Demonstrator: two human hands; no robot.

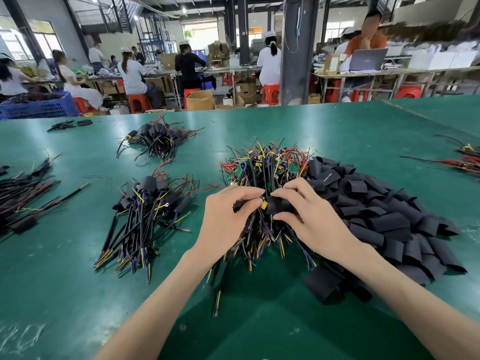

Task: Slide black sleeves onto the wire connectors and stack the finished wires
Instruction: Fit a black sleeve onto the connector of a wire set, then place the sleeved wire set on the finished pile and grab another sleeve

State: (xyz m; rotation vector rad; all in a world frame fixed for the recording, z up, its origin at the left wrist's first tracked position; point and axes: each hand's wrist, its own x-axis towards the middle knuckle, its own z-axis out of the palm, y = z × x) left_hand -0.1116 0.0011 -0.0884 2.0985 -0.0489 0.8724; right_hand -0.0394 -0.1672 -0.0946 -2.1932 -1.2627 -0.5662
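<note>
— Hands?
— Both busy, just above the near side of the middle heap. Fingers of left hand [228, 211] curled, pinching one wire [237, 206] right behind its yellow connector [264, 203]. Thumb and fingertips of right hand [309, 216] gripping a black sleeve [280, 205], one end turned toward that connector and touching it.
— Sleeve on yet?
— Only at the very start; yellow showing at the sleeve's end. Cannot tell how far inside.
— Supplies?
— Heap of bare wires [265, 165] with small green boards, directly beyond the hands. Pile of loose sleeves [376, 214] against its right side, spreading toward the near edge of the green table [337, 126].
— Finished ones?
— Left of the hands: near stack [148, 203], sleeved ends away, stripped coloured tips toward the camera. Farther back, second stack [158, 141]; at the left edge, third bundle [20, 196]. At the far right edge, more wires [467, 159], well apart.
— Beyond the table?
— People seated on red stools [270, 93] at long benches, blue crate [39, 106] far left, laptop [367, 59] far right.
</note>
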